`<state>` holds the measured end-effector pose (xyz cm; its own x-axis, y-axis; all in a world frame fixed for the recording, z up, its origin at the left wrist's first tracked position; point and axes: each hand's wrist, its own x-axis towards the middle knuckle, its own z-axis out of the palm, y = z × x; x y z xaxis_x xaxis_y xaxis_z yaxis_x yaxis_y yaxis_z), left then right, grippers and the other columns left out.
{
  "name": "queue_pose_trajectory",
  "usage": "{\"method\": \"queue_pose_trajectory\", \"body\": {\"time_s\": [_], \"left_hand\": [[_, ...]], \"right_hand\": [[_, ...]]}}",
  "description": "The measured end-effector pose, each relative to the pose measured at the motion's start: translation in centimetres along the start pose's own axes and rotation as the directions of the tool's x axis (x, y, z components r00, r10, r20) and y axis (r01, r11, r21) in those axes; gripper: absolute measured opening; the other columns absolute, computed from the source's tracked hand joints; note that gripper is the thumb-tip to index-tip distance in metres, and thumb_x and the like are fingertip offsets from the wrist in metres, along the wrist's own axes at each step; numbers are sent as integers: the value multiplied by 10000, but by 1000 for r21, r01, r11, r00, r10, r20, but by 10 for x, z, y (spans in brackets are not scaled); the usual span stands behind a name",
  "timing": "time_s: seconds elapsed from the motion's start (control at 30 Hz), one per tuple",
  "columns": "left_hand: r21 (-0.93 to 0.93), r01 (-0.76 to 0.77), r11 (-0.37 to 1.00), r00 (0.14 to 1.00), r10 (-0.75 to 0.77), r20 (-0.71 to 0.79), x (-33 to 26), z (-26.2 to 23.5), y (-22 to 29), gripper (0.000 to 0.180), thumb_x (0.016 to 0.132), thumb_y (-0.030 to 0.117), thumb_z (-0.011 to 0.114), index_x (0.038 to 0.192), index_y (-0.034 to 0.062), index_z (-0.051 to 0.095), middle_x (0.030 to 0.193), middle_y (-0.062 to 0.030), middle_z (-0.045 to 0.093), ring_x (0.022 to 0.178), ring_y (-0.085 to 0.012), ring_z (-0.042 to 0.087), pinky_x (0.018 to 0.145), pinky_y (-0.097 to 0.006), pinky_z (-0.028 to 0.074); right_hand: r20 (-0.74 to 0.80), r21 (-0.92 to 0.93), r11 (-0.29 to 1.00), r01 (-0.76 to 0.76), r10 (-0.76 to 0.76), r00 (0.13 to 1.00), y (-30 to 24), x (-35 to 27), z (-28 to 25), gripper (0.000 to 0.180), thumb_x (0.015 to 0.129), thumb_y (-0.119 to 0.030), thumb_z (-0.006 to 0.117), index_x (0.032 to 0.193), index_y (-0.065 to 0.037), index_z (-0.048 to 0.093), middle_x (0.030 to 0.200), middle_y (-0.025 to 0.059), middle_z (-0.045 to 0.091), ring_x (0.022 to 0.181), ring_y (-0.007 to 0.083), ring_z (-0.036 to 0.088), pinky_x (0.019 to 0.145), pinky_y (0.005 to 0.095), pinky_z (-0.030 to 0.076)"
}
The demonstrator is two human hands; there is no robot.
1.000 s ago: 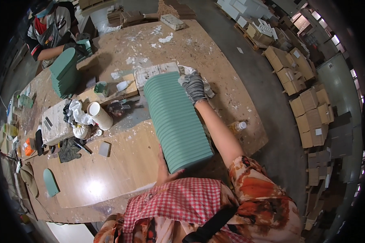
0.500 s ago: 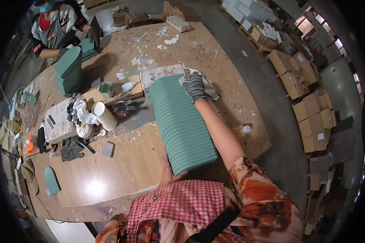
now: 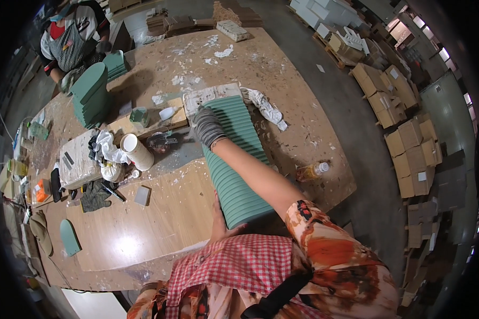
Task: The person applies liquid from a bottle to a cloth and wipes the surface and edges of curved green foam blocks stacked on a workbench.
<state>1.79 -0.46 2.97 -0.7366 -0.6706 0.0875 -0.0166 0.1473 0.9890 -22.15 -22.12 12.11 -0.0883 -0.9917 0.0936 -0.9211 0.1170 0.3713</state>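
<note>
A long row of green round-topped panels (image 3: 239,186), packed face to face, lies on the workbench in front of me. My bare left hand (image 3: 219,222) braces its near left corner, fingers stretched along the side and thumb across the near end. On the far left edge of the row rests my right hand (image 3: 208,126), in a grey striped glove, its fingers curled down. What they close on, if anything, is hidden. A white block (image 3: 210,94) stands against the row's far end. Right of that end lies a crumpled white rag (image 3: 265,108).
A small bottle (image 3: 312,171) stands to the right. A white cup (image 3: 137,151), wrapped block (image 3: 80,159), dark glove (image 3: 97,195) and grey sanding block (image 3: 142,195) lie left. Another green stack (image 3: 90,95) stands by a co-worker (image 3: 72,42). One panel (image 3: 69,237) lies near left.
My right hand has moved left across the panels, from the far right edge beside the rag to the far left edge. My left hand stays put. The co-worker's hands have shifted.
</note>
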Motion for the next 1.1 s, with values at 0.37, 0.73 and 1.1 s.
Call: {"method": "queue_pose_trajectory", "body": {"time_s": [0.37, 0.73, 1.1], "left_hand": [[-50, -9, 999, 1000, 8, -22, -2, -3, 1, 1302, 599, 332, 885, 1514, -35, 34, 1565, -267, 132, 1450, -390, 174, 1174, -448, 186], [-28, 11, 1000, 999, -10, 32, 5, 3, 8, 1324, 601, 366, 887, 1517, -14, 11, 1565, -263, 123, 1440, -409, 184, 1176, -465, 184], [3, -57, 998, 997, 56, 46, 7, 7, 6, 1327, 598, 348, 894, 1517, -4, 5, 1561, -264, 129, 1437, -413, 190, 1170, -470, 200]], "right_hand": [[127, 26, 999, -40, 36, 991, 24, -10, -22, 340, 930, -215, 434, 1117, -69, 678, 1096, 125, 698, 1099, 237, 612, 980, 376, 436], [-103, 171, 953, -249, 268, 958, 155, -65, 41, 288, 911, -181, 437, 937, -54, 695, 946, 112, 720, 897, 232, 672, 852, 323, 478], [-72, 278, 840, -466, 502, 862, 177, -79, 75, 305, 955, -145, 416, 822, 7, 644, 901, 154, 718, 842, 266, 677, 787, 353, 498]]}}
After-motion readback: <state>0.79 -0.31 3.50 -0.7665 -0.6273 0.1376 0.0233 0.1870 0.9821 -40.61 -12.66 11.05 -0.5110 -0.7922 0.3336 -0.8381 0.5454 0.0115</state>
